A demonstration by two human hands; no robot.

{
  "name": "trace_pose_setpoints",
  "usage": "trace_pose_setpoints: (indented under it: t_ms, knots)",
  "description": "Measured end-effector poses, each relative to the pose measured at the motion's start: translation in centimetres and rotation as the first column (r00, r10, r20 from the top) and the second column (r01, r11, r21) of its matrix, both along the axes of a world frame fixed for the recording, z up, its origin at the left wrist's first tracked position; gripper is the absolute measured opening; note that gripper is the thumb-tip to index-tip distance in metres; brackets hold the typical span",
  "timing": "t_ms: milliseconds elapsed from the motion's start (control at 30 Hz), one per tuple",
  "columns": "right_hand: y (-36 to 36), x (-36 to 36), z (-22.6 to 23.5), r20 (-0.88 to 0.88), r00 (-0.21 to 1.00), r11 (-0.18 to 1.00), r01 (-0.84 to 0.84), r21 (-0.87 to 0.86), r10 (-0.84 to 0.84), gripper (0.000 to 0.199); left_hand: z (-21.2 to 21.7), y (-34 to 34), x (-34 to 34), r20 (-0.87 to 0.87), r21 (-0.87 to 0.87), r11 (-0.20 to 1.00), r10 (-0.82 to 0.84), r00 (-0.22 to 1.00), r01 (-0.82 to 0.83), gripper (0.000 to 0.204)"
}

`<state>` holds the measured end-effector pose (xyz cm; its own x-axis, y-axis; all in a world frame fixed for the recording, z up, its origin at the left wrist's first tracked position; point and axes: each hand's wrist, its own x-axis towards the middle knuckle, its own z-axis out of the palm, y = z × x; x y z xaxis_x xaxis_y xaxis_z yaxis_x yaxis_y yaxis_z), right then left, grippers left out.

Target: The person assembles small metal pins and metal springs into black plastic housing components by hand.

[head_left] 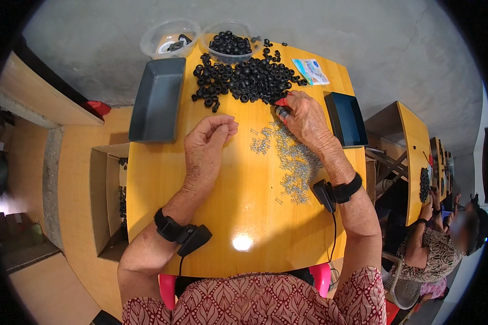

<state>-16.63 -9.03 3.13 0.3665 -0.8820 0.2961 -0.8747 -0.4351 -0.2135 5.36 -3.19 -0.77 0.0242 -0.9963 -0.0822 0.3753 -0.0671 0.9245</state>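
Two dark grey trays (157, 100) (346, 118) flank the wooden table (162, 179), two clear round tubs (169, 37) (230, 42) stand at its far edge, one packet (310, 71) lies far right, while black rubber rings (244, 78) and small clear pieces (293, 160) lie in uncountable heaps.

The right hand (307, 118) covers most of a red piece (281, 101) and a dark ring at its fingertips, so their shapes stay unclear. The left hand (207, 147) curls its fingertips together; whether they pinch anything is too small to tell. The clear bits (293, 160) are too fine to make out. The cardboard box (107, 200) is partly hidden under the table (244, 216).
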Motion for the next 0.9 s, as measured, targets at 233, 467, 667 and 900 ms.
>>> trace_pose_setpoints:
  t_ms: [233,467,667,900]
  knots:
    - [-0.9,0.4,1.1,0.004,0.999,0.998,0.035,0.045,-0.036,0.018,0.0,0.0,0.0,0.031,0.007,1.0,-0.004,1.0,0.004,0.016]
    - [-1.7,4.0,0.9,-0.051,0.98,0.979,-0.196,-0.064,0.193,0.017,-0.7,-0.1,0.0,-0.004,-0.031,0.999,-0.008,1.0,0.008,0.015]
    - [-2.1,5.0,-0.2,-0.131,0.966,0.967,-0.237,-0.096,0.223,0.018,-0.7,-0.1,-0.1,-0.017,-0.037,0.999,-0.02,1.0,0.019,0.015]
    - [-1.3,5.4,0.6,-0.147,0.954,0.96,-0.272,-0.069,0.259,0.02,-0.8,-0.3,-0.1,-0.021,-0.045,0.999,-0.004,1.0,0.003,0.014]
